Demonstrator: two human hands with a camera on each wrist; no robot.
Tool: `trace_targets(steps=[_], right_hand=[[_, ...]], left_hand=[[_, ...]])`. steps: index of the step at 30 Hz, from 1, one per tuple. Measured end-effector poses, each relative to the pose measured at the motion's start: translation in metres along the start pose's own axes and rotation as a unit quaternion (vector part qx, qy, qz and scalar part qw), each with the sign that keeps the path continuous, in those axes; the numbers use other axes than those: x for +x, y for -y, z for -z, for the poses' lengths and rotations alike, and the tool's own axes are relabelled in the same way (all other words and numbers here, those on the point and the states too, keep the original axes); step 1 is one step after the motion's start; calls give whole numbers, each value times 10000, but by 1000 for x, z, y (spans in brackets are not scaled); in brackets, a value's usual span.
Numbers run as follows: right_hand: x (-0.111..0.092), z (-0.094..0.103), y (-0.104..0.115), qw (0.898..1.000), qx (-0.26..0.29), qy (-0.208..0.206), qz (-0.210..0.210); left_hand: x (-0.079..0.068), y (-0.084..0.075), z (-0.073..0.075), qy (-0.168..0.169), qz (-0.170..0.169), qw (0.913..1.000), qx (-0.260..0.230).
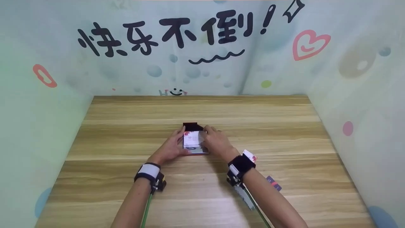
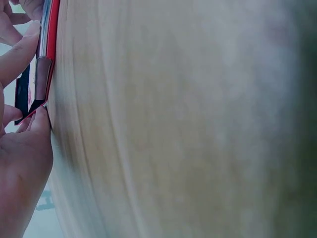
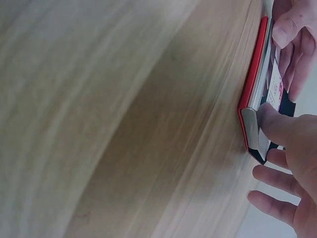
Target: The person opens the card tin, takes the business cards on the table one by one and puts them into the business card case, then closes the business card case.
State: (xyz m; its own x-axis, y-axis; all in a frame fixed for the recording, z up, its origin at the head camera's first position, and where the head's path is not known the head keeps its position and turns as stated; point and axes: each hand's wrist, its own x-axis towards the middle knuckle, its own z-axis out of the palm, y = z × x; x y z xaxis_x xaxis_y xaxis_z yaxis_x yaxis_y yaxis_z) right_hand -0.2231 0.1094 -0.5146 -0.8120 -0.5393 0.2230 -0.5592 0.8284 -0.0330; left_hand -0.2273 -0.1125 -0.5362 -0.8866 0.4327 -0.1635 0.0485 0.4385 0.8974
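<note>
A slim card case (image 3: 253,69) with a red outer cover and a pale inner frame is held near the middle of the table, its black flap (image 1: 190,126) folded open on the far side. My left hand (image 1: 171,147) grips the case from the left, thumb at the near edge and fingers along the side. On top of the case lies a white card (image 1: 191,139) with red flower print. From the right, my right hand (image 1: 218,141) pinches this card, its thumb pressed on the card's face; its outer fingers stand away from the case. The right fingers partly cover the card.
Beside the right wrist, another white card (image 1: 250,156) with red print lies partly hidden. A dark card (image 1: 274,183) with a red stripe is right of the forearm, and a grey patterned piece (image 1: 245,199) sits under it. Printed walls (image 1: 202,76) enclose the wooden table (image 1: 120,126).
</note>
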Motion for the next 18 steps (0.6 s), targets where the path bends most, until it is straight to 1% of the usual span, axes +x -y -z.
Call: trace_targets(steps=[4,8,10,15,18], right_hand=[[0,-1,3,9997,-200,-100,102],[-1,-4,6,9986,-466,-76,225],[-2,-5,6,9984,-509,-58,238],[-5,-7,8,9989,-422,-42,198],[-7,-8,10,9986,-460,-98,225]], left_hand=[[1,-1,1,-6,42,10000,-17],[1,0,1,20,57,10000,11],[1,0,1,29,40,10000,27],[2,0,1,45,43,10000,-12],[1,0,2,24,115,9999,111]])
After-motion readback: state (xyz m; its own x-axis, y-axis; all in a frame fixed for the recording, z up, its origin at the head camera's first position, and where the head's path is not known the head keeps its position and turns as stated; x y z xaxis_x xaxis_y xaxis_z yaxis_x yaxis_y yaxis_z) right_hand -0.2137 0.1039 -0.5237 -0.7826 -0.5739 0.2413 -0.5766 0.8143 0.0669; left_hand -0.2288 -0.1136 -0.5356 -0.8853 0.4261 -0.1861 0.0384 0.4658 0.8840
